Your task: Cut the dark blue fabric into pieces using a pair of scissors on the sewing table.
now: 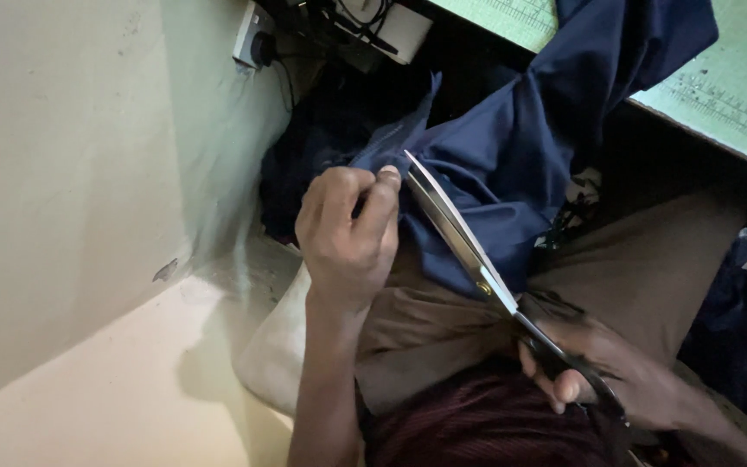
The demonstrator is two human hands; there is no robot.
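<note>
Left hand (347, 233) is what I see first: it is closed in a pinch, thumb and fingers bunching an edge of the navy cloth (512, 147) and holding it up over the lap. My right hand (598, 367) is lower, wrapped around the dark handles of the scissors (469, 255), fingers through the loops; the grip is blurred, but the handles are clearly in hand. From there the long blades run up and leftward, their tips just beside the left thumb and lying against the cloth. I cannot tell whether the blades are parted or together. From the pinch, the cloth drapes up and right onto the green mat (737, 86), whose edge shows ruler marks. Below the hands are brown trousers (633, 259), with a pale cushion (278, 346) against the left forearm. A wall socket (254, 39) with a black plug sits near the top, on the pale wall (62, 173).
</note>
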